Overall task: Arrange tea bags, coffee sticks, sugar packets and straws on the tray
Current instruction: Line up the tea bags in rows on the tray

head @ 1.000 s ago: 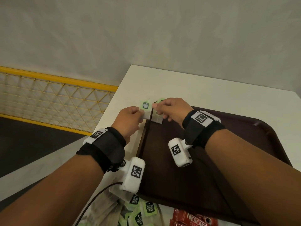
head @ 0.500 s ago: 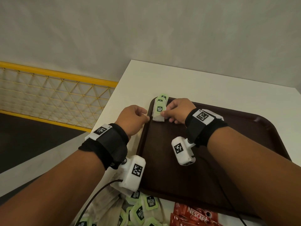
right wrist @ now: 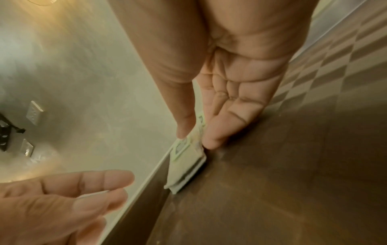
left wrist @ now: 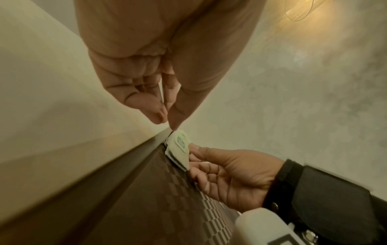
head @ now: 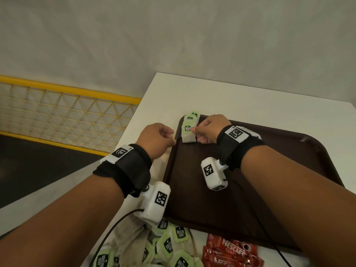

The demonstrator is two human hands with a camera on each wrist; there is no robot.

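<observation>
Crowding the desk's (head: 240,97) near edge: loose tea bags (head: 174,245), red coffee sticks (head: 231,251). Right hand (head: 209,130) pinches overlapped tea bag stack (head: 188,130) in tray's (head: 212,199) far-left corner, long axis pointing away. Left hand (head: 156,140) loosely curled, empty.

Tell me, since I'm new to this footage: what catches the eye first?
The small stack of green-tagged white tea bags in the far left corner of the dark brown plastic tray, pinched by the right hand. The left hand hovers beside the tray's left rim, holding nothing. At the near edge, on the white table, lie a heap of loose tea bags and red Nescafe coffee sticks.
</observation>
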